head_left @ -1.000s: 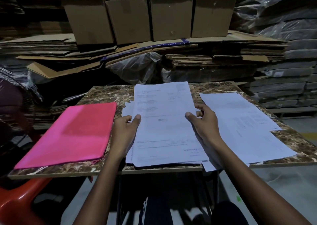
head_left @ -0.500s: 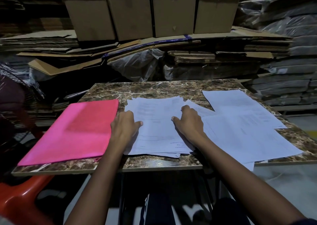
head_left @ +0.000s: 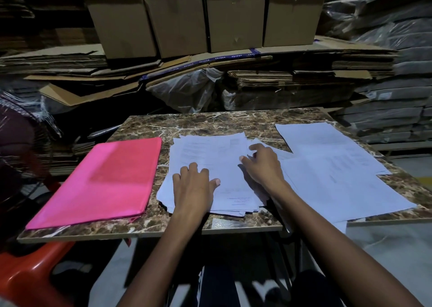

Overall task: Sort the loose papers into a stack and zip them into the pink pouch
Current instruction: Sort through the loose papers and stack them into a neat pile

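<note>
A rough stack of white papers (head_left: 215,159) lies in the middle of the marble-patterned table (head_left: 210,122). My left hand (head_left: 192,189) rests flat on the stack's near left part, fingers spread. My right hand (head_left: 261,164) rests on the stack's right edge with its fingers curled down onto the sheets. More loose papers (head_left: 334,166) lie spread over the right side of the table, some hanging past the near edge. The pink pouch (head_left: 105,182) lies flat on the left, apart from both hands; its zip is not visible.
An orange plastic chair (head_left: 30,274) stands at the near left, below the table. Cardboard boxes (head_left: 177,16) and flattened cartons (head_left: 280,63) are piled behind the table. Wrapped bundles (head_left: 392,101) are stacked at the right.
The sheets I held up a second ago now lie on the stack. My left hand has slid toward the near edge; my right hand has shifted to the stack's right edge.
</note>
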{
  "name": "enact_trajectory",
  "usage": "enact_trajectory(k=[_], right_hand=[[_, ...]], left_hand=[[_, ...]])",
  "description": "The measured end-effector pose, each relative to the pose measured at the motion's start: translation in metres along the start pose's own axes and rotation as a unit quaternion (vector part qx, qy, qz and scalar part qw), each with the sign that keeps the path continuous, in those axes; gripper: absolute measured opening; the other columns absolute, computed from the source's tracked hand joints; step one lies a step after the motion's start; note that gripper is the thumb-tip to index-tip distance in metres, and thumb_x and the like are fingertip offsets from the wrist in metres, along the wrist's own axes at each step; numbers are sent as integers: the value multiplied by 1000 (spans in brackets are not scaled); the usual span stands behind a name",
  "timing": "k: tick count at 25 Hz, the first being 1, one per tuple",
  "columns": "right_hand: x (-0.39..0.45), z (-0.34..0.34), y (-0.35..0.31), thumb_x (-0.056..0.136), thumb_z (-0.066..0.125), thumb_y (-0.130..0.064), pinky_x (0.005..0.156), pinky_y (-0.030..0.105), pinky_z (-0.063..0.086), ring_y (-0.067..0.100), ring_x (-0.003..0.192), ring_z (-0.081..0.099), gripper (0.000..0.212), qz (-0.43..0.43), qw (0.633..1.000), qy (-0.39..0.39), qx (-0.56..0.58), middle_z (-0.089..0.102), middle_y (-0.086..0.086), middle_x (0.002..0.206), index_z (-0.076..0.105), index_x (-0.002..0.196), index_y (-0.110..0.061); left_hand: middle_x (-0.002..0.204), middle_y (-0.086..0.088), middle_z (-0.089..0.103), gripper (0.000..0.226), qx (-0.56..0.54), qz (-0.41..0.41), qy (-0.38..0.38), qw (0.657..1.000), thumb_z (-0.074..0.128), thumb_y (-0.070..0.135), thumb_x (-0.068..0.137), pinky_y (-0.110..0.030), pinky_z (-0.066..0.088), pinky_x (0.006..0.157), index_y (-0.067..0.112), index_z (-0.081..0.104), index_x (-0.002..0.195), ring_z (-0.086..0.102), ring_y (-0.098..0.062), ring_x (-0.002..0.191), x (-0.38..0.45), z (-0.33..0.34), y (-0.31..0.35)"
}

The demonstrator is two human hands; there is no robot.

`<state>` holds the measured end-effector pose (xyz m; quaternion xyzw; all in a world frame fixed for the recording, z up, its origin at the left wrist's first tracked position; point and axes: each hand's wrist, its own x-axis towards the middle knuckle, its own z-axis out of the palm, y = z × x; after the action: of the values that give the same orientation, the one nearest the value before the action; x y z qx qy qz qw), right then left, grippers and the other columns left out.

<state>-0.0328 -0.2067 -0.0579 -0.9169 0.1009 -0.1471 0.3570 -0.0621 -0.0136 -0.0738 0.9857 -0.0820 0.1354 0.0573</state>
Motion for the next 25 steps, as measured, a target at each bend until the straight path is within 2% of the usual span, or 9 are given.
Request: enact_trajectory(k=[3, 4, 6, 10, 12, 14, 17, 20, 25], right_hand=[[-19, -37, 12, 94, 67, -34, 76, 30, 53, 13, 96, 69, 37, -29, 995, 50, 83, 66, 2, 111, 63, 127, -18], [-31, -52, 20, 95, 67, -32, 70, 24, 56, 2, 84, 69, 31, -28, 992, 65, 105, 66, -1, 106, 66, 122, -19], [-59, -77, 41, 95, 67, -29, 54, 9, 47, -10, 68, 65, 21, -5, 989, 81, 126, 67, -6, 100, 69, 115, -21], [-109, -102, 81, 94, 68, -29, 58, 16, 49, 2, 63, 64, 18, 51, 983, 129, 122, 73, -3, 103, 72, 110, -22], [-129, -104, 94, 94, 68, -27, 58, 16, 53, 6, 62, 63, 18, 56, 981, 144, 117, 72, -2, 103, 72, 110, -20], [-149, -104, 103, 95, 67, -30, 63, 24, 51, 7, 67, 62, 18, 49, 980, 181, 70, 71, -4, 99, 71, 111, -22], [-167, -104, 112, 96, 63, -41, 65, 34, 47, 14, 74, 63, 25, 77, 973, 219, 12, 67, -8, 83, 66, 117, -28], [-167, -98, 116, 95, 62, -49, 70, 43, 55, 18, 72, 66, 31, 96, 973, 204, 41, 68, -6, 65, 62, 119, -30], [-162, -85, 125, 90, 70, -45, 78, 43, 57, 15, 71, 70, 30, 100, 970, 189, 116, 68, -4, 64, 63, 115, -29]], left_hand=[[140, -7, 53, 37, -73, 23, 9, 997, 45, 47, 103, -41, 33, 96, 20, 69, 110, 46, -27, 127, -17, -4, 12], [142, -6, 53, 36, -95, 31, 12, 995, 45, 46, 103, -41, 33, 97, 22, 70, 111, 45, -26, 130, -24, -7, 17], [138, -3, 56, 34, -132, 51, 20, 990, 46, 44, 103, -39, 33, 95, 23, 71, 113, 47, -23, 128, -37, -11, 31], [123, 3, 64, 34, -200, 115, 19, 973, 46, 42, 103, -35, 29, 84, 21, 72, 113, 54, -22, 118, -39, -15, 65], [123, 1, 67, 38, -227, 141, 9, 964, 49, 44, 102, -39, 34, 89, 19, 70, 120, 55, -23, 120, -26, -12, 84], [130, -2, 65, 46, -238, 140, -13, 961, 49, 49, 101, -43, 37, 97, 17, 65, 130, 54, -23, 126, -6, -4, 99], [144, -4, 56, 61, -205, 116, -73, 969, 43, 57, 101, -48, 29, 103, 18, 48, 147, 46, -28, 135, 35, 11, 117], [146, -5, 53, 70, -132, 115, -121, 977, 52, 59, 96, -48, 24, 103, 20, 37, 152, 38, -30, 138, 61, 20, 129], [140, -7, 55, 75, -164, 114, -106, 974, 69, 50, 90, -45, 25, 102, 23, 36, 151, 40, -30, 136, 68, 22, 139]])
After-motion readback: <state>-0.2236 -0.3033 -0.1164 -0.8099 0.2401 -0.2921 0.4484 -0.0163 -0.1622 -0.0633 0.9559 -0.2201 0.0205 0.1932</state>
